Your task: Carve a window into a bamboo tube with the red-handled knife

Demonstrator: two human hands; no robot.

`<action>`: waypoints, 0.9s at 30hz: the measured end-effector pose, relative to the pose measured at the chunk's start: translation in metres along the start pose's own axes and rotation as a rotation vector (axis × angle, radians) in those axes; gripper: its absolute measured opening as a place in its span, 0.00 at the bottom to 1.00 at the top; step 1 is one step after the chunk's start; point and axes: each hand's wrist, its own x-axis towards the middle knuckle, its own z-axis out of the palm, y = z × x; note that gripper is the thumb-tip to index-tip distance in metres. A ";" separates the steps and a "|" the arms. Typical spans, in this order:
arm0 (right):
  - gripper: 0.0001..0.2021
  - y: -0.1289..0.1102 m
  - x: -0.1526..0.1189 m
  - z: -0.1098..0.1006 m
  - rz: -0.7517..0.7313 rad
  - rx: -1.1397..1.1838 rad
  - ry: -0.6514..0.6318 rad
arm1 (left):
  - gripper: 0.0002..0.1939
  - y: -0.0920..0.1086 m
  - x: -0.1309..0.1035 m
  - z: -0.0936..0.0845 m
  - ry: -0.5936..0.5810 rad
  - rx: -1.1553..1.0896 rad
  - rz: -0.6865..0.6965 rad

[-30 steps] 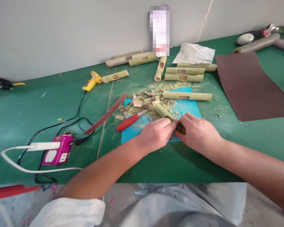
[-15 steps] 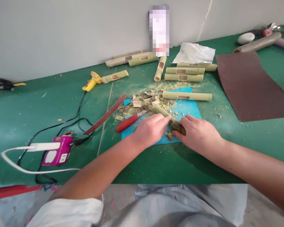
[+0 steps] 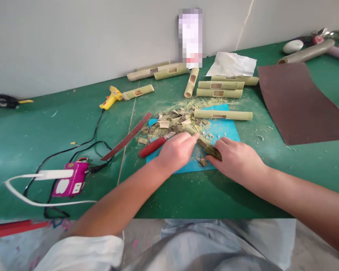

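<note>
My right hand [image 3: 238, 158] is closed around the near end of a short bamboo tube [image 3: 203, 142], which lies slanted over a blue sheet [image 3: 228, 131]. My left hand [image 3: 179, 150] is closed at the tube's far part, thumb along its upper side; its other fingertips are hidden. The tube's far end points into a heap of bamboo chips and shavings [image 3: 172, 122]. Beside my left hand lies a red-handled knife [image 3: 153, 146], its blade toward the heap. Another bamboo tube [image 3: 234, 115] with a cut opening rests across the sheet's far edge.
Several notched bamboo tubes [image 3: 219, 93] lie farther back. A yellow glue gun [image 3: 111, 98], a brown strip [image 3: 127, 135] and a magenta power adapter [image 3: 70, 178] with cords are at left. A large brown sheet [image 3: 296, 105] lies at right. A phone [image 3: 190, 37] leans against the wall.
My left hand has slid slightly up and left along the bamboo tube, baring more of its middle. My right hand keeps its hold in the same place.
</note>
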 end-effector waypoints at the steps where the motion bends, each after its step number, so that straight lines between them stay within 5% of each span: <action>1: 0.13 0.000 0.000 0.000 -0.001 0.001 0.001 | 0.16 0.000 0.000 0.000 -0.003 -0.014 0.012; 27: 0.15 -0.002 -0.002 0.001 -0.043 -0.058 0.125 | 0.14 -0.012 0.007 -0.002 0.080 -0.094 -0.138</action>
